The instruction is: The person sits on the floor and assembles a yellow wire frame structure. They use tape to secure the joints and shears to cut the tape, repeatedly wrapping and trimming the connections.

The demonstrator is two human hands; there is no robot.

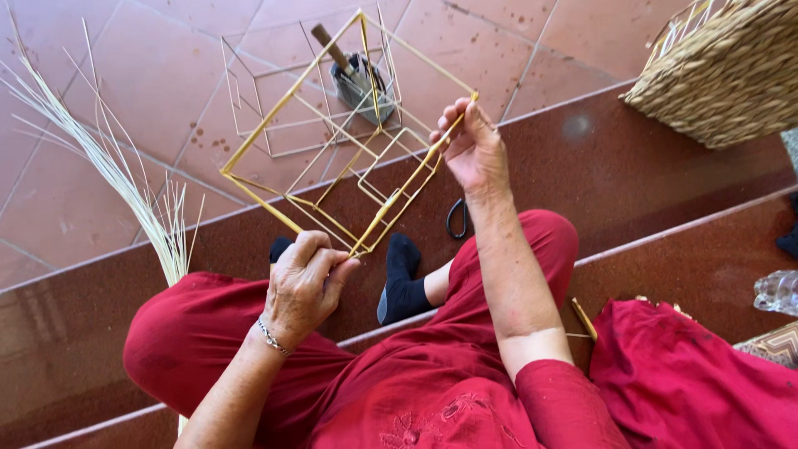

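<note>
While the person sits on a dark red step in red clothing, both hands hold up a geometric straw frame [332,158] of thin yellow stalks over the tiled floor [150,75]. Left hand [306,283], a bracelet at its wrist, pinches the frame's lower corner, fingers curled shut around the stalks. Right hand [472,150] pinches a higher corner between thumb and fingertips. Behind the frame stands a grey container [359,83] with a wooden-handled tool. A bundle of pale loose straws [125,179] rises at the left, black scissors [456,219] lie near the knee, and a woven basket [723,75] sits upper right.
</note>
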